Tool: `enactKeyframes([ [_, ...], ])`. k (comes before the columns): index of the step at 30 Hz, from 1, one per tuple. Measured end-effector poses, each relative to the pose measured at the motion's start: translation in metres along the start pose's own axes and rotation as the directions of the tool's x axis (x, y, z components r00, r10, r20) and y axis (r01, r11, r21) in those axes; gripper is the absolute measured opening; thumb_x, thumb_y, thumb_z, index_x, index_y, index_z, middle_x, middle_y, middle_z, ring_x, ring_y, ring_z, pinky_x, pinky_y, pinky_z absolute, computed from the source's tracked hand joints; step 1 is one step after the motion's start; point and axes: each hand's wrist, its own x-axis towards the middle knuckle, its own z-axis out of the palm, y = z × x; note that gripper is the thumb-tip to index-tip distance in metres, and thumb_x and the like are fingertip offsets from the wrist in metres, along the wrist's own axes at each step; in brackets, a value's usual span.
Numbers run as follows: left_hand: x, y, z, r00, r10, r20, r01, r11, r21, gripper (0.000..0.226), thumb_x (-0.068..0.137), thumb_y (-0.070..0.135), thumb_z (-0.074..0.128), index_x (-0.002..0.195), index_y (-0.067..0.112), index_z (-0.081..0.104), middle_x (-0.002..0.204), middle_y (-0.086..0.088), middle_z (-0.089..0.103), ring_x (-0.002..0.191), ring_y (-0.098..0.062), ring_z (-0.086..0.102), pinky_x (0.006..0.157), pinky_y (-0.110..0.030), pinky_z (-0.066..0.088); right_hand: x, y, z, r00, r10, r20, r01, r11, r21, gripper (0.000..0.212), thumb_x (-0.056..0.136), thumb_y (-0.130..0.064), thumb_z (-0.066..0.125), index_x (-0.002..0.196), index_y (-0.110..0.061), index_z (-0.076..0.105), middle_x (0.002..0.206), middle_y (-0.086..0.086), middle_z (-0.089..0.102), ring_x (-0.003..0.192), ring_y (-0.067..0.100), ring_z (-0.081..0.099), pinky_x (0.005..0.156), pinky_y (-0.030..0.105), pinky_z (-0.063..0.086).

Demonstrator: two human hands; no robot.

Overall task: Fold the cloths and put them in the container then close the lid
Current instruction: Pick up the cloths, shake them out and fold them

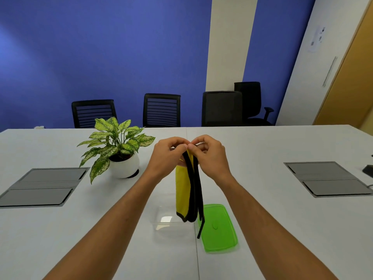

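Note:
A yellow cloth (182, 190) with a black border hangs in the air, folded lengthwise. My left hand (167, 156) and my right hand (210, 156) meet above the table and both pinch its top edge, fingertips touching. The cloth's lower end dangles over a clear plastic container (169, 225) that stands open on the white table (262, 219). A green lid (220, 229) lies flat just right of the container; a black strip of the cloth hangs in front of the lid's left edge.
A potted plant (117, 146) in a white pot stands left of my hands. Grey flip panels are set into the table at left (40, 186) and right (327, 178). Black chairs (161, 110) line the table's far side.

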Motion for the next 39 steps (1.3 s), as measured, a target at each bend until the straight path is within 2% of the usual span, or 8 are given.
enactKeyframes([
  [5, 0.000, -0.004, -0.004, 0.997, -0.012, 0.071, 0.013, 1.000, -0.006, 0.028, 0.086, -0.005, 0.049, 0.102, 0.003, 0.071, 0.086, -0.018, 0.073, 0.074, -0.027, 0.075, 0.067, -0.036, 0.063, -0.001, 0.003, -0.002, 0.999, -0.004, 0.038, 0.003, 1.000, 0.027, 0.011, 0.087, -0.026, 0.067, 0.097, -0.022, 0.064, 0.085, -0.004, 0.070, 0.076, 0.010, 0.068, 0.064, 0.011, 0.053],
  [13, 0.002, -0.011, -0.002, 0.990, 0.134, 0.040, -0.140, 0.966, 0.219, 0.019, 0.089, 0.006, 0.066, 0.107, 0.007, 0.073, 0.083, -0.004, 0.073, 0.072, -0.015, 0.071, 0.069, -0.025, 0.061, -0.001, 0.008, -0.003, 0.999, -0.028, -0.021, 0.029, 0.999, 0.024, 0.011, 0.088, -0.025, 0.065, 0.098, -0.020, 0.065, 0.088, -0.006, 0.067, 0.075, 0.006, 0.066, 0.061, 0.003, 0.048],
  [25, 0.007, -0.007, -0.001, 0.973, 0.230, -0.014, -0.200, 0.872, 0.448, 0.017, 0.084, 0.017, 0.073, 0.100, 0.012, 0.070, 0.103, -0.004, 0.064, 0.096, -0.017, 0.057, 0.083, -0.033, 0.052, -0.005, 0.010, -0.001, 0.988, -0.092, 0.126, 0.079, 0.992, 0.103, 0.015, 0.088, -0.027, 0.066, 0.102, -0.027, 0.063, 0.094, -0.013, 0.067, 0.088, 0.003, 0.065, 0.073, 0.009, 0.052],
  [28, 0.006, -0.012, -0.003, 0.982, 0.165, 0.088, -0.187, 0.868, 0.461, 0.036, 0.081, 0.028, 0.076, 0.113, 0.019, 0.061, 0.117, -0.002, 0.062, 0.111, -0.019, 0.053, 0.094, -0.037, 0.047, -0.006, 0.011, -0.005, 0.989, -0.112, 0.095, 0.103, 0.991, 0.087, 0.010, 0.090, -0.022, 0.063, 0.099, -0.027, 0.063, 0.091, -0.017, 0.065, 0.086, -0.001, 0.064, 0.071, 0.007, 0.050],
  [30, 0.006, -0.020, -0.008, 0.985, 0.011, 0.170, -0.098, 0.853, 0.512, 0.055, 0.079, 0.033, 0.077, 0.127, 0.026, 0.051, 0.122, -0.002, 0.061, 0.112, -0.022, 0.053, 0.094, -0.044, 0.049, -0.004, 0.012, -0.009, 0.988, -0.113, 0.102, 0.106, 0.992, 0.068, 0.009, 0.092, -0.023, 0.060, 0.098, -0.029, 0.063, 0.094, -0.017, 0.065, 0.089, 0.002, 0.063, 0.073, 0.010, 0.048],
  [33, 0.007, -0.037, -0.019, 0.978, -0.064, 0.199, -0.092, 0.726, 0.682, 0.043, 0.081, 0.038, 0.074, 0.120, 0.027, 0.060, 0.111, -0.003, 0.065, 0.107, -0.027, 0.054, 0.089, -0.048, 0.048, -0.002, 0.017, -0.019, 0.987, -0.112, 0.114, 0.103, 0.991, 0.080, 0.013, 0.093, -0.019, 0.057, 0.097, -0.030, 0.063, 0.096, -0.019, 0.064, 0.092, 0.000, 0.059, 0.073, 0.013, 0.047],
  [36, 0.005, -0.049, -0.029, 0.983, -0.070, 0.168, -0.035, 0.832, 0.553, 0.015, 0.082, 0.034, 0.073, 0.088, 0.023, 0.066, 0.093, -0.002, 0.064, 0.093, -0.023, 0.056, 0.074, -0.037, 0.049, 0.000, 0.027, -0.030, 0.995, -0.094, 0.032, 0.089, 0.987, 0.134, 0.019, 0.093, -0.010, 0.056, 0.094, -0.028, 0.062, 0.094, -0.015, 0.064, 0.090, 0.001, 0.059, 0.077, 0.018, 0.048],
  [39, 0.004, -0.051, -0.035, 0.987, -0.115, 0.114, 0.081, 0.960, 0.266, 0.014, 0.081, 0.026, 0.076, 0.079, 0.025, 0.062, 0.080, 0.005, 0.062, 0.076, -0.014, 0.056, 0.062, -0.027, 0.044, -0.001, 0.038, -0.038, 1.000, -0.024, -0.014, 0.027, 0.972, 0.233, 0.023, 0.094, -0.006, 0.054, 0.096, -0.027, 0.061, 0.097, -0.005, 0.064, 0.094, 0.010, 0.060, 0.084, 0.027, 0.050],
])
